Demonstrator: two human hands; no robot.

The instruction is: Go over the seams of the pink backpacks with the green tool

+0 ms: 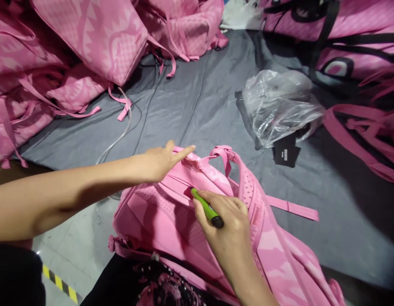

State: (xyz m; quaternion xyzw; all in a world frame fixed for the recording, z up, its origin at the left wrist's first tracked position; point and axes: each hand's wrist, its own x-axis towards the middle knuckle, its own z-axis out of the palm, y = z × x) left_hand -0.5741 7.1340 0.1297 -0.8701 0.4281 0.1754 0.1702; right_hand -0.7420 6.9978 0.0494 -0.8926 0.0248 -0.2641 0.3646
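- There is one pink backpack (178, 229), and it lies at 6 o'clock from the middle of the view, at the near edge of the table, with its padded back side partly turned up.
- Two bare hands are at this backpack.
- The left hand (161, 161), at 9 o'clock, rests on the upper edge of the backpack. One finger is stretched out; the others are mostly hidden, so I cannot tell if it grips the fabric.
- The right hand (227, 216), at 5 o'clock, grasps one green tool (206, 206), which has the shape of a pen and one black end. Its green end points to 11 o'clock, close to the fabric; I cannot tell if it touches.
- One loose strap (292, 208) of the backpack points to 4 o'clock.
- One grey cloth (190, 102) covers the table.
- At least three other pink bags (110, 42) are heaped between 10 and 11 o'clock.
- One thin clear tube (127, 127) curves between 9 and 10 o'clock.
- One clear plastic bag (276, 106) lies at 2 o'clock, and at least one black tag (286, 154) is just beside it, at 3 o'clock.
- Farther at 2 o'clock are pink-and-black bags (363, 42); they overlap, so their number is uncertain.
- One striped tape (61, 284), yellow and black, is on the floor at 8 o'clock.
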